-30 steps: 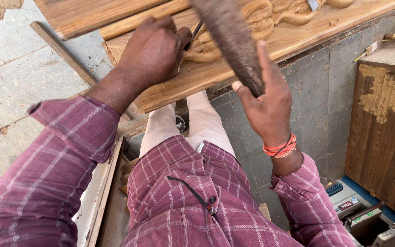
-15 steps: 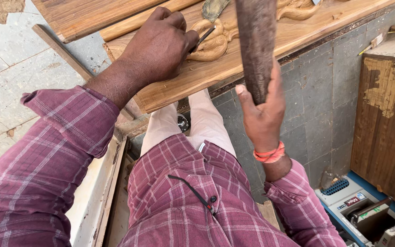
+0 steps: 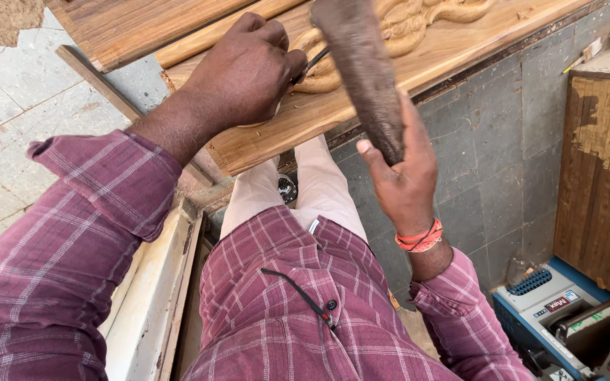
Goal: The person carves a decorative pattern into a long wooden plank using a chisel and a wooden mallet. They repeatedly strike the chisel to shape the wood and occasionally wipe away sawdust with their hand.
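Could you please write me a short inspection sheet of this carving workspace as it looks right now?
Surface: wooden plank, resting at a tilt on a grey tiled ledge.
Job's things: carved scroll relief in the plank; dark wooden mallet; thin metal chisel.
Clutter: second plank beside the first.
Hands: left hand grips the chisel at the carving; right hand holds the mallet raised above it.
Cables: black cord on the shirt.
Surroundings: blue power tool on the floor, worn wooden box, cracked stone floor.
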